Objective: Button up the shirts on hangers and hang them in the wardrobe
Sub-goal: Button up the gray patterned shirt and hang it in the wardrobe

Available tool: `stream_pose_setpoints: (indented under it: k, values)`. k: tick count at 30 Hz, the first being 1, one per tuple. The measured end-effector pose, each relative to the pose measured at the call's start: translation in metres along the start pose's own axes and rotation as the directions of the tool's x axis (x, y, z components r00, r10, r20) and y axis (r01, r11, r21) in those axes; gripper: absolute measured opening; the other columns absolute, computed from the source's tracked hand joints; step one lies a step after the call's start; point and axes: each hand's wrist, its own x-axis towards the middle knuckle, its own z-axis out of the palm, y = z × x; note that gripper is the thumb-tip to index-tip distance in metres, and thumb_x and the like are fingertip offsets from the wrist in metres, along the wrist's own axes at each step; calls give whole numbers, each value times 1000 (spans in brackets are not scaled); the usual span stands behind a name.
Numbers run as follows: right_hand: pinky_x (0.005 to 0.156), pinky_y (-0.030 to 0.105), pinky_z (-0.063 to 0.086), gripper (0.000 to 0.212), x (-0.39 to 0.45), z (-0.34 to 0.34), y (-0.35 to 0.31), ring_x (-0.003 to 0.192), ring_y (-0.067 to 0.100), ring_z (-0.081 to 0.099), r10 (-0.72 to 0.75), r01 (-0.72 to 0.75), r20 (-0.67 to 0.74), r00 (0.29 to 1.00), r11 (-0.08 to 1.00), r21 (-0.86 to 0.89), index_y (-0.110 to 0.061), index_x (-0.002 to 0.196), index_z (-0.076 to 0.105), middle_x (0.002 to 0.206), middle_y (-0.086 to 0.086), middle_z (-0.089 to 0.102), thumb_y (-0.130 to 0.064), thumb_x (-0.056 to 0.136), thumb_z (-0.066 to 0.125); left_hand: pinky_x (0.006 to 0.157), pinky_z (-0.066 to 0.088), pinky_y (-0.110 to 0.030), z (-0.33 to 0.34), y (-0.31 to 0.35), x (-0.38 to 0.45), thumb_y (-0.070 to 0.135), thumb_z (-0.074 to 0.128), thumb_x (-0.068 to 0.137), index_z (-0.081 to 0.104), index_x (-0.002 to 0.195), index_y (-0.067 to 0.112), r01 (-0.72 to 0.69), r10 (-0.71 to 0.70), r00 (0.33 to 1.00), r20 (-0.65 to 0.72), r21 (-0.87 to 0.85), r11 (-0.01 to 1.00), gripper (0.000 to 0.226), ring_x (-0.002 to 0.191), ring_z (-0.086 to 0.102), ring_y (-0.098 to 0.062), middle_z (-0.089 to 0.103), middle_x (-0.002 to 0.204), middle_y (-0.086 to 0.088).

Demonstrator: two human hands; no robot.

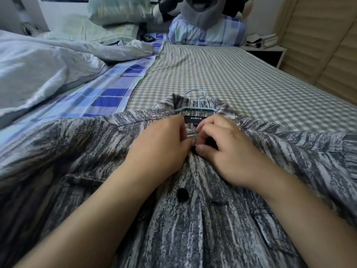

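A grey streaked shirt (193,229) lies front-up on the bed, spread wide, with a light blue hanger (199,105) inside its collar. Its hook points away from me. A black label shows inside the neck. My left hand (162,146) and my right hand (226,149) meet at the top of the placket just below the collar. Both pinch the fabric edges there with curled fingers. The button between them is hidden by my fingers. Lower down, a dark button (182,194) sits fastened on the placket.
The shirt lies on a green-checked sheet (241,78). A crumpled pale duvet (38,64) and a blue plaid cover (108,97) fill the left side. Pillows and a plush toy (201,10) sit at the bed's head. A slatted wooden surface (332,45) stands on the right.
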Motion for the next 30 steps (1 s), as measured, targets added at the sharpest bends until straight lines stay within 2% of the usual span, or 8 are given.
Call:
stream_pose_setpoints:
  k: [5, 9, 14, 17, 19, 22, 27, 30]
  values:
    - [89, 30, 35, 4, 5, 12, 8, 106, 9, 41, 6, -7, -22, 1000, 998, -60, -27, 97, 59, 103, -16, 53, -27, 101, 58, 71, 49, -36, 14, -11, 9, 42, 69, 89, 52, 72, 24, -9, -10, 991, 135, 139, 990, 31, 81, 60, -24, 60, 77, 5]
    - [88, 28, 38, 23, 6, 16, 8, 103, 8, 45, 123, -127, -68, 990, 990, -66, -29, 96, 53, 99, -19, 50, -25, 89, 74, 59, 37, -31, 20, -19, 18, 44, 72, 89, 52, 74, 22, 111, -106, 941, 321, 5, 994, 34, 68, 53, -18, 58, 70, 4]
    - [95, 29, 39, 16, -10, -1, -19, 119, 17, 47, 207, -217, -72, 976, 961, -172, -24, 106, 60, 116, -7, 55, -21, 93, 69, 84, 48, -30, -35, 9, -9, 42, 76, 89, 65, 115, 21, 172, -136, 857, 497, -27, 985, 35, 102, 64, -21, 68, 108, 2]
    - [102, 31, 35, 15, -46, -27, -57, 124, 14, 40, 277, -285, -175, 945, 958, -21, -23, 111, 64, 126, -6, 49, -29, 98, 63, 113, 38, -37, -48, 19, -81, 49, 67, 93, 51, 143, 30, 138, -106, 919, 380, -57, 989, 56, 130, 48, -23, 51, 142, 0]
    - [97, 27, 41, 25, -88, -31, -83, 115, 8, 48, 308, -299, -69, 949, 947, 117, -24, 117, 63, 120, -11, 52, -41, 99, 58, 122, 23, -39, -31, 17, -140, 56, 57, 95, 32, 156, 28, 81, -93, 966, 242, 59, 995, 71, 146, 27, -25, 31, 158, 0]
    - [113, 35, 37, 56, -136, -7, -100, 131, 14, 39, 373, -357, 118, 920, 924, -138, -27, 146, 44, 139, -9, 44, -50, 98, 57, 125, 16, -42, -5, 14, -164, 66, 46, 95, 10, 161, 25, 101, -132, 974, 183, 168, 981, 85, 152, 16, -26, 14, 166, -2]
    - [112, 35, 40, 47, -141, 3, -106, 133, 14, 41, 460, -464, -120, 880, 886, -10, -24, 142, 49, 140, -9, 47, -28, 96, 59, 121, 29, -46, -13, 9, -165, 63, 63, 88, 39, 147, 35, 96, -86, 987, 135, -71, 993, 69, 149, 24, -21, 26, 161, 4]
    - [107, 34, 41, 40, -142, 6, -106, 126, 13, 41, 438, -452, -140, 888, 888, -85, -24, 130, 57, 129, -11, 51, -45, 96, 56, 119, 30, -44, -13, 10, -168, 48, 59, 97, 51, 140, 40, 152, -140, 987, 83, -151, 977, 44, 146, 30, -18, 34, 157, 6]
